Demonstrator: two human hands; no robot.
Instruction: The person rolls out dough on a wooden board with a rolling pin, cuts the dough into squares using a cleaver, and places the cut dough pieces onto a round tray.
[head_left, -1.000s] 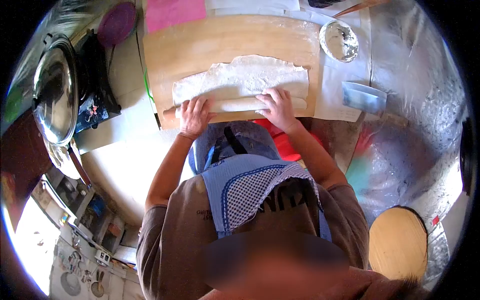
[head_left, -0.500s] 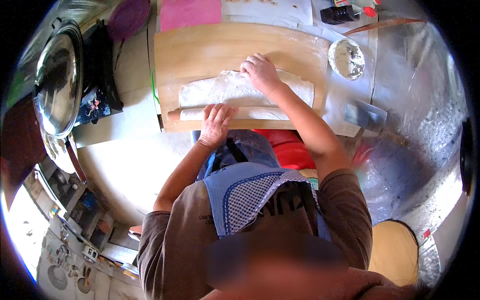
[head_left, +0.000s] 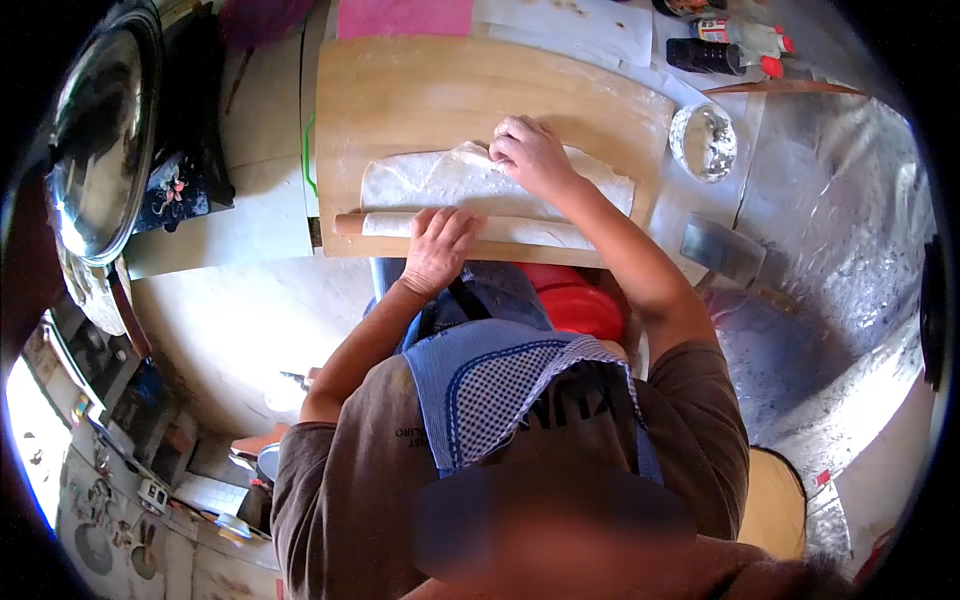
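A thin, floury sheet of dough lies on a wooden board, its near edge wrapped around a rolling pin whose bare left end sticks out. My left hand is over the wrapped pin near its left part, fingers bent across it. At the dough's far edge, right of the middle, my right hand has its fingers closed in a pinch on the sheet. The fingertips there are partly hidden. Creases run through the dough left of that hand.
A flour-coated bowl stands right of the board, with a clear-sided container nearer me. Bottles with red caps lie at the back right. A large metal lid is at the left, and a red stool is below the board.
The whole view has shifted slightly. Both hands keep nearly the same places on the dough and pin, and the far edge left of my right hand looks a little more creased.
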